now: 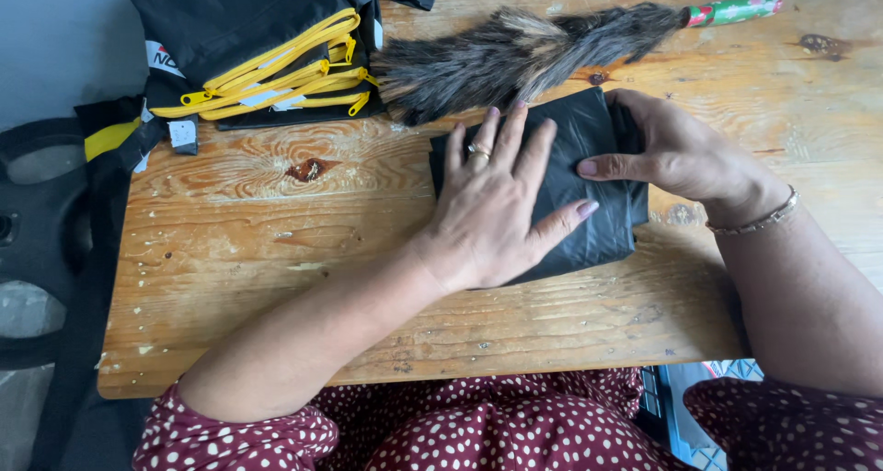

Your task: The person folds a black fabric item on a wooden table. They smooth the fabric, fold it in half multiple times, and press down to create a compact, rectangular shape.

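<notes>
A folded black plastic bag lies on the wooden table, near its middle. My left hand rests flat on the bag's left part, fingers spread, a ring on one finger. My right hand grips the bag's upper right edge, thumb on top and fingers curled round the fold. A bracelet circles my right wrist.
A dark feather duster with a green and red handle lies along the table's far side. A black bag with yellow zips sits at the far left corner. Dark round objects stand off the left edge.
</notes>
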